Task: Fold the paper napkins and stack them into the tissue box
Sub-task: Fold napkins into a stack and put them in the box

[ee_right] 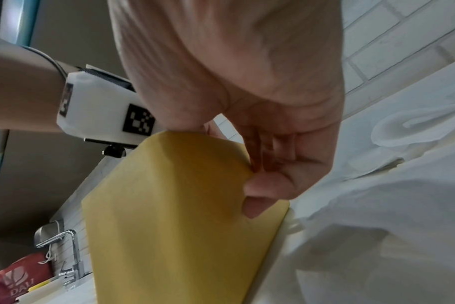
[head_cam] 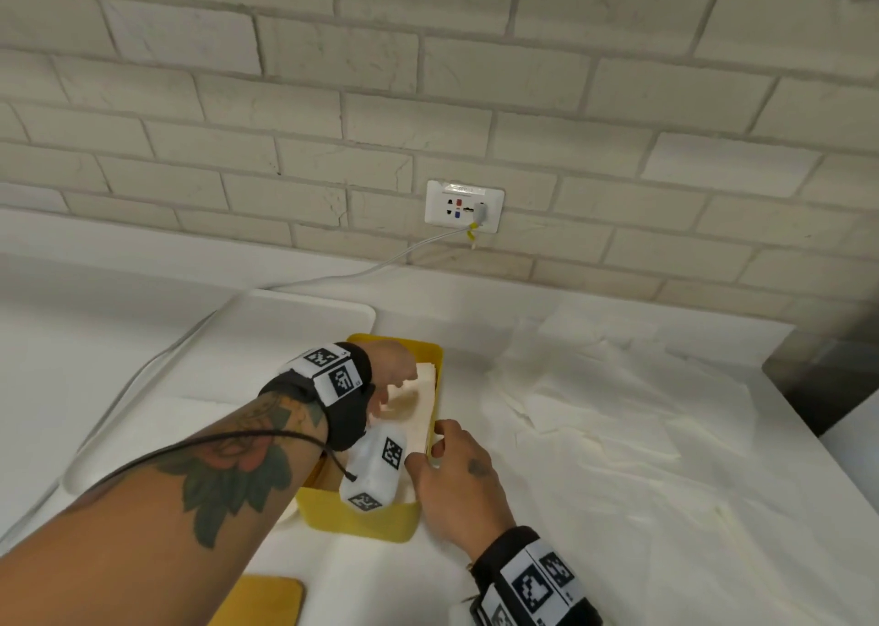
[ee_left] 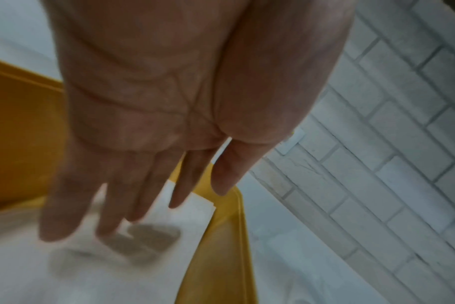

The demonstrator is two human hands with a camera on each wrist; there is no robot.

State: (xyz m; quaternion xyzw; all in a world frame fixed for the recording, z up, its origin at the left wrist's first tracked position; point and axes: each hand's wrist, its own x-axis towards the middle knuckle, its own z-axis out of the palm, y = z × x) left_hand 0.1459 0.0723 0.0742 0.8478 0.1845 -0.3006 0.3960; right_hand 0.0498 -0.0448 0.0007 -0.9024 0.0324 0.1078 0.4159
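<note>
Pressing napkins (head_cam: 418, 402) into tissue box (head_cam: 371, 521)

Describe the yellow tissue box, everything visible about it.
The yellow tissue box is an open-topped rectangular container with rounded corners, plastic by its look, standing upright on the white counter. A stack of folded white napkins lies inside. The left hand reaches in with straight fingers over the stack. The right hand grips its right wall at the rim.
</note>
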